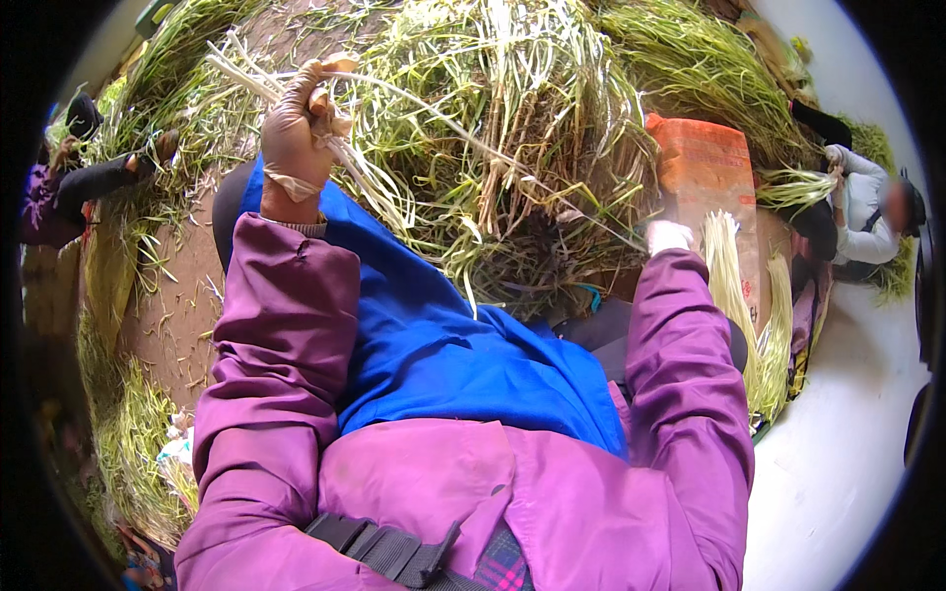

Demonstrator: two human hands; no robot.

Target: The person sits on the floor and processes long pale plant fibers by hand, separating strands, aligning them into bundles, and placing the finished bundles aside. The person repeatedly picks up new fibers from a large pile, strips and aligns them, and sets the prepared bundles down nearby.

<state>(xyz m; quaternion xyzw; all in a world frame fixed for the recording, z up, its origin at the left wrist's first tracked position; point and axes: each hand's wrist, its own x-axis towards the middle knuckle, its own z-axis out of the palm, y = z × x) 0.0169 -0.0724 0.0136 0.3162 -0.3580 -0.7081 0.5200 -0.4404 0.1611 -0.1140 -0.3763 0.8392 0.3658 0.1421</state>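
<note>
My left hand [299, 140], in a thin translucent glove, is raised at upper left and closed around a small bunch of pale stalks [247, 74]. Their white ends stick out past the fingers, and thin strands hang below the fist. One long pale strand [458, 129] runs from this hand down across to my right hand [669, 236]. That hand looks white and blurred, its fingers closed at the strand's far end; the exact grip is hard to make out. Between both hands lies a large heap of uncleaned green stalks [517, 133] with brownish lower ends.
An orange-red sack [702, 155] lies right of the heap. Cleaned pale bundles [728, 288] rest on it and beside it. One person [861, 199] at far right holds stalks; another person [55, 192] sits at far left. Scraps litter the brown floor [166, 318].
</note>
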